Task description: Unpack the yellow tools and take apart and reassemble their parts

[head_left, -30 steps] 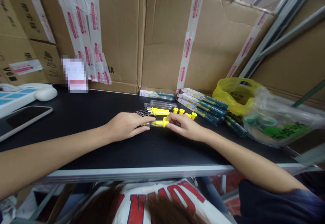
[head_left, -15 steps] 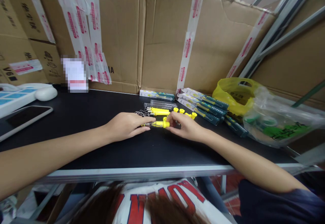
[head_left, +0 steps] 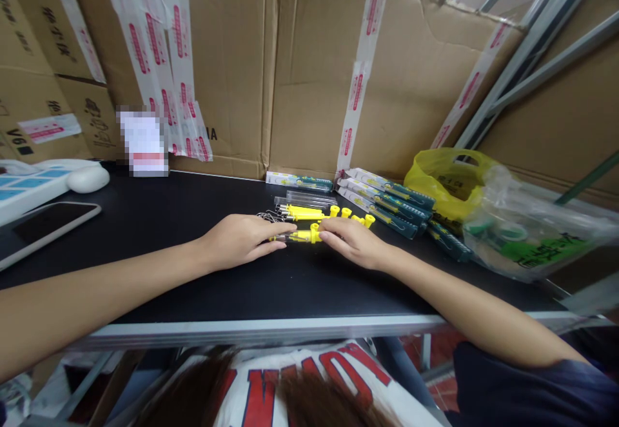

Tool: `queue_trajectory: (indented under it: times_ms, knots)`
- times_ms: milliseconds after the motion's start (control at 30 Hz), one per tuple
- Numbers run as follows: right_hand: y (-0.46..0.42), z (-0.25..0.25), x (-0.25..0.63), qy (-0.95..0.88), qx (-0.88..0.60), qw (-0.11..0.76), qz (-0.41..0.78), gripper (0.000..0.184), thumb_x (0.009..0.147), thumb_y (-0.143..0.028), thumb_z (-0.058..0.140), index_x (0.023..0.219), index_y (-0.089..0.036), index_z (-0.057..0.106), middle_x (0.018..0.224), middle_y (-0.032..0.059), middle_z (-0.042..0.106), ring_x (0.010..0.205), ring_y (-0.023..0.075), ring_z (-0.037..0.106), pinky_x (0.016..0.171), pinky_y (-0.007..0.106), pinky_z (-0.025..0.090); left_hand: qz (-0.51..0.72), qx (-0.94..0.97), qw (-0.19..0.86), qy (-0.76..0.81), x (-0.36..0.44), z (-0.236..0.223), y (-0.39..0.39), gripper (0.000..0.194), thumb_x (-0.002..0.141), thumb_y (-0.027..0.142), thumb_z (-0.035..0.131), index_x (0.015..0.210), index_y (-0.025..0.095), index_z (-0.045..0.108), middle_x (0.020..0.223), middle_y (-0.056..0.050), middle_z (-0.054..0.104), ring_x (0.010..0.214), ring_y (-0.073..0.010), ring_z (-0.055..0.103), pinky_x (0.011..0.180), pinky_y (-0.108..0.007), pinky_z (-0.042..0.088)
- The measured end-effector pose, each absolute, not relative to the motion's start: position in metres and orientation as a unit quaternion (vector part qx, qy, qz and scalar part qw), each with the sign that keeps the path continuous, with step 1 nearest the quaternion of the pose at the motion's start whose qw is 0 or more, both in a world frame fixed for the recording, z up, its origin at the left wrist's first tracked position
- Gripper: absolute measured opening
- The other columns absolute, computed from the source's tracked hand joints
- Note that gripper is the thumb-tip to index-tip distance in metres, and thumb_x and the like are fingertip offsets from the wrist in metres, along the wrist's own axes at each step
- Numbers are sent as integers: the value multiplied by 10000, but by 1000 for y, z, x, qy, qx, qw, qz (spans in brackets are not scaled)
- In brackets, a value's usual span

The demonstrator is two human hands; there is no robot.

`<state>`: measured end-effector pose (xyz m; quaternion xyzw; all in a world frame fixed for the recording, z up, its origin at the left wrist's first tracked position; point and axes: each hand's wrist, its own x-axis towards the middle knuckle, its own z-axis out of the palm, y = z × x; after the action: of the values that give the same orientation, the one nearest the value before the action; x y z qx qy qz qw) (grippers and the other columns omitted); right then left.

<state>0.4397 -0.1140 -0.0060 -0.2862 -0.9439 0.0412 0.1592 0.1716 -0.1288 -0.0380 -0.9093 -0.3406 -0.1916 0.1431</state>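
Observation:
Low over the table, a slim yellow tool (head_left: 302, 237) with a metal, partly clear shaft lies level between both hands. My left hand (head_left: 244, 238) pinches its left end between thumb and fingers. At the yellow right end, the thumb and fingers of my right hand (head_left: 355, 240) close on it. What the right fingers cover there is hidden. Just behind lie yellow handles (head_left: 304, 212) with metal tips, and several yellow caps (head_left: 346, 213), some partly hidden by the right hand. Bent metal wires (head_left: 267, 216) lie beyond the left fingers.
Clear plastic tubes (head_left: 312, 198) and a printed box (head_left: 300, 181) lie at the back. Stacked boxes (head_left: 387, 196) stand right, near a yellow bag (head_left: 442, 178) and a clear bag (head_left: 536, 233). At left are a phone (head_left: 48, 224) and a white mouse (head_left: 88, 178). Cardboard (head_left: 314, 79) walls the rear.
My right hand has turned at the tool's right end, its fingers now reaching further over the yellow end. A dark piece seen under that hand is now hidden. The left hand stays put.

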Motion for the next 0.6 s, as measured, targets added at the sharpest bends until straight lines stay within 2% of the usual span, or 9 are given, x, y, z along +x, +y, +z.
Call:
queue_trajectory:
  times_ms: [100, 600]
  knots:
    - [-113, -6, 439, -946, -286, 150, 32, 341, 989, -355, 311, 783, -171, 511, 759, 52, 572, 703, 162, 514, 657, 270, 370, -193, -910, 140, -339, 172, -38, -129, 391, 966, 420, 406, 1306, 275, 533, 1053, -23, 717, 901, -185, 685, 745, -269, 505]
    - [-116, -8, 440, -938, -294, 177, 41, 166, 922, -346, 481, 905, -182, 495, 754, 13, 554, 639, 129, 481, 590, 243, 347, -189, -910, 134, -343, 171, -38, -128, 402, 962, 419, 413, 1311, 261, 535, 1060, -42, 714, 916, -188, 682, 773, -274, 510]
